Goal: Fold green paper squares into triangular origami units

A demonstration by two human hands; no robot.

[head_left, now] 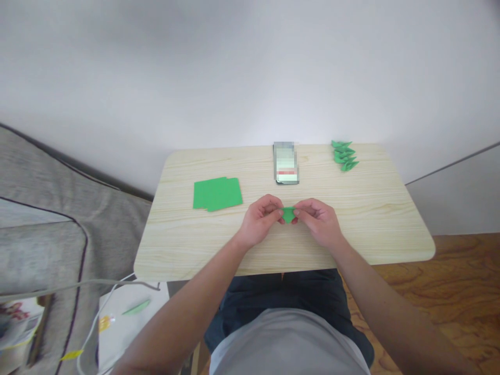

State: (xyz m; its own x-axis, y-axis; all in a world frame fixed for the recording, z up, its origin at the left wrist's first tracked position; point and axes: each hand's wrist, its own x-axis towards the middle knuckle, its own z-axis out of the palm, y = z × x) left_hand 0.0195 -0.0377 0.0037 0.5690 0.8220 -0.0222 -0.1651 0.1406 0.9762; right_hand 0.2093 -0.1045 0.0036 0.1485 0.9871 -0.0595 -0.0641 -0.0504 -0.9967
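Observation:
A small folded piece of green paper (288, 214) is held level between my two hands, close to the front half of the table. My left hand (261, 219) pinches its left end between thumb and fingers. At the opposite end, my right hand (319, 220) grips it the same way, thumb on top. Flat green paper sheets (217, 194) lie overlapped to the left of my hands. Toward the back right sits a row of several folded green paper pieces (344, 155) with pointed ends. My fingers hide both ends of the held piece.
A phone (286, 162) lies near the back edge of the wooden table (390, 219), beyond my hands. A white wall rises behind it. Grey upholstery (113, 229) stands at left, with a white cable (94, 282) and a white surface (133, 317) below the table's left corner.

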